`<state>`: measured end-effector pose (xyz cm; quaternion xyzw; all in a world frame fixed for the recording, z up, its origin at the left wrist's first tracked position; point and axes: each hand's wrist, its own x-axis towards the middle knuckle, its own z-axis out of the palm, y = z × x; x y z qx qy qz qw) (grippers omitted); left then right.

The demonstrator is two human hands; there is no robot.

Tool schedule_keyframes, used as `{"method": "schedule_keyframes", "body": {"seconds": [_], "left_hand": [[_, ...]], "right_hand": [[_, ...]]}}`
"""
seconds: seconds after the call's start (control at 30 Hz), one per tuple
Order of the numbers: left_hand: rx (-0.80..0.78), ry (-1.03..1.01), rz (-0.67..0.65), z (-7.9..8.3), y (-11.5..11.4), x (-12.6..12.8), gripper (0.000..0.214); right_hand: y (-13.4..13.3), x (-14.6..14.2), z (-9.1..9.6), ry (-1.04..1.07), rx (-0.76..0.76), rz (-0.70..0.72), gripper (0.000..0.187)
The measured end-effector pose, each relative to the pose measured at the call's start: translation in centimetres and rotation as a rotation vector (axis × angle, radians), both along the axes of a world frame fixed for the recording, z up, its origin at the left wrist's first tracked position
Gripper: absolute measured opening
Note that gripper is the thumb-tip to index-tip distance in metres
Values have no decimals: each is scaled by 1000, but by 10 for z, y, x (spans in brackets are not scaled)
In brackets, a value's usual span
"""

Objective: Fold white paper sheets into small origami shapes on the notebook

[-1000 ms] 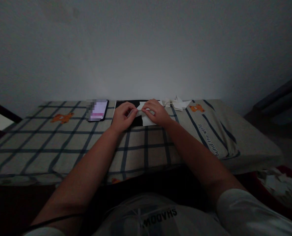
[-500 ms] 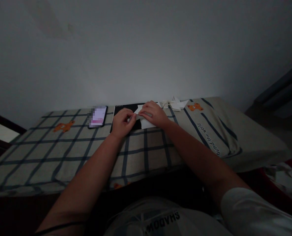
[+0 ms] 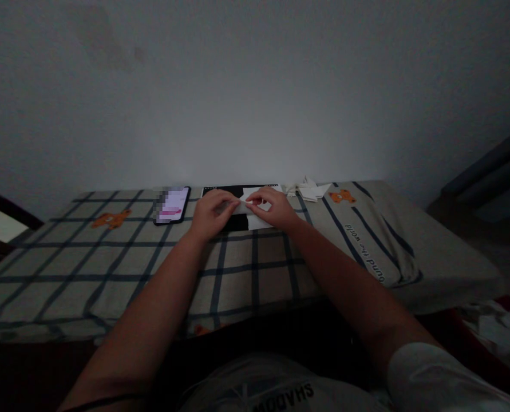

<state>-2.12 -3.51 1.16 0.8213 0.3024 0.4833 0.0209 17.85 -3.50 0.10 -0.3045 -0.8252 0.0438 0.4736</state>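
Observation:
My left hand (image 3: 212, 214) and my right hand (image 3: 278, 212) meet over a flat black-and-white sheet (image 3: 237, 223) with small marks along its far edge. Thumb and index finger of each hand are pinched on a small piece of white paper (image 3: 243, 202) between them. The fingers hide most of that paper, so its full shape does not show. Just right of my right hand lie folded white paper shapes (image 3: 310, 190) with pointed ends.
A phone (image 3: 173, 206) with a lit, partly blurred screen lies left of the sheet. Checked cloth (image 3: 151, 257) with orange bear prints covers the table, which stands against a grey wall (image 3: 255, 103). At lower right, a red container (image 3: 478, 337) holds white scraps.
The camera view has tilted slightly. My right fingers have shifted and curled, with the thumb now lower, while both hands keep pinching at the white paper.

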Motion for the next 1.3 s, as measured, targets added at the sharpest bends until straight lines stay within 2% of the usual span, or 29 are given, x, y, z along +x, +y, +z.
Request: {"method": "schedule_keyframes", "body": {"seconds": [0.13,0.3,0.57,0.93,1.1,1.3], "left_hand": [[-106,45,-44,2,0,0,19],[-191,69,-93,2,2,0,22],[-276,40,-150,1,4,1,21],[-399,23,-148,2,2,2,24],[-462,57,-194,4,0,2,24],[-465,88,-232,6,0,2,22]], "right_hand": [[-2,-1,-1,-2,-157,53,17],[-2,-2,-1,94,-402,114,22],[2,4,1,210,-733,332,24],[2,7,1,190,-806,342,20],[0,8,4,154,-823,347,20],[0,8,3,144,-820,369,20]]}}
